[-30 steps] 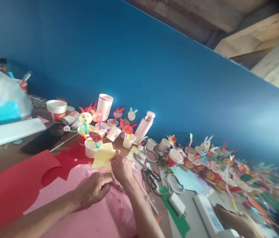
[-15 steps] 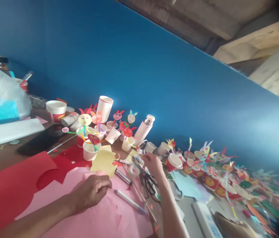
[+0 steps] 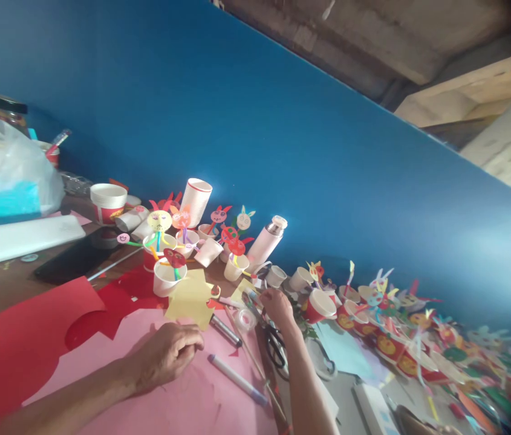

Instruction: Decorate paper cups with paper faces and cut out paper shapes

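Note:
My left hand (image 3: 169, 353) rests on the pink paper (image 3: 119, 399) with its fingers curled closed. Whatever may be inside them is hidden. Past the clutter of tools, my right hand (image 3: 277, 307) is pinched closed beside the black-handled scissors (image 3: 275, 347), and I cannot make out what its fingertips hold. Left of it lie a roll of clear tape (image 3: 245, 319) and a yellow paper piece (image 3: 192, 300). A dark-grey marker (image 3: 225, 331) and a light marker with a purple end (image 3: 237, 379) lie between my hands.
Paper cups with paper-faced figures (image 3: 159, 226) stand along the blue wall, with many more at right (image 3: 391, 338). A pink thermos (image 3: 265, 244) stands behind my right hand. Red paper (image 3: 28, 344), a black phone (image 3: 78, 257) and a plastic bag (image 3: 19, 163) are at left.
The view has shifted slightly, so the background sits a little further right. My right hand has moved slightly left and down, still pinched. My left hand stays curled on the pink paper.

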Demonstrator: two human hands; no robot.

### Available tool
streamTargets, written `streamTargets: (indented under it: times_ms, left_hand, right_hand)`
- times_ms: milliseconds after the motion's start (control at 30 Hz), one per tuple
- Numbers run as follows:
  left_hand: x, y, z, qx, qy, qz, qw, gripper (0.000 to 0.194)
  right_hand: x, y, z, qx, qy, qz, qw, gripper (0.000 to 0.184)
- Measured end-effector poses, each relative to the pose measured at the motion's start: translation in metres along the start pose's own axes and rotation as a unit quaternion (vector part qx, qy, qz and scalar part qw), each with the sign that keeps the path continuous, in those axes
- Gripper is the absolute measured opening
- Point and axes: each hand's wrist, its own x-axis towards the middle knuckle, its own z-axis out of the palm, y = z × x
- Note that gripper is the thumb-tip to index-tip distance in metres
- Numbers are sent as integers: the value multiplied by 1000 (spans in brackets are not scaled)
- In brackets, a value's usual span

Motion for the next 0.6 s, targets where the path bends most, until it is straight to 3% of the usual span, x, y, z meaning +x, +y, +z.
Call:
streamTargets:
  times_ms: [267, 600]
  left_hand:
    - [0, 0, -2, -1, -7, 6, 1000, 27]
    - [-1, 1, -1, -18, 2, -8, 1000, 28]
  right_hand:
    - [0, -4, -9, 6, 38, -6, 999, 20]
    - [-6, -17, -56, 92, 155, -1, 984, 25]
